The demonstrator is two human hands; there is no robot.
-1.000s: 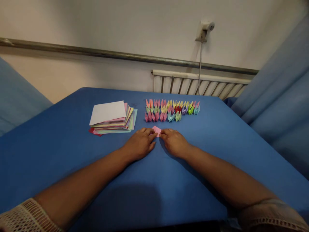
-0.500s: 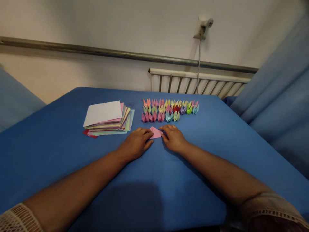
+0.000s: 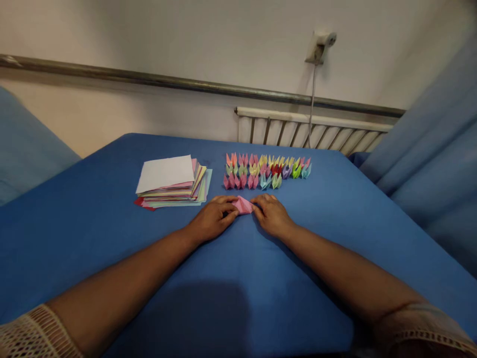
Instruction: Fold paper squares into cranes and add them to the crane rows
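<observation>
A partly folded piece of pink origami paper (image 3: 244, 205) rests on the blue-covered table, between my two hands. My left hand (image 3: 216, 216) pinches its left corner with thumb and fingers. On the opposite side, my right hand (image 3: 273, 214) grips the right corner between thumb and forefinger. The paper's middle stands a little raised, with a crease running down from its peak. Just beyond the hands are rows of small folded paper cranes (image 3: 276, 170) in pink, yellow, green, red, purple and blue.
To the left lies a stack of coloured paper sheets (image 3: 166, 175), a white one on top. Behind the blue table (image 3: 298, 298) are a wall rail (image 3: 186, 83), a radiator (image 3: 298, 130) and a socket with a cord (image 3: 317, 52). Blue curtains (image 3: 439, 164) hang at both sides.
The pink paper's flat flap has lifted into a raised, creased shape, and my left thumb has closed onto its edge. The whole view has shifted slightly.
</observation>
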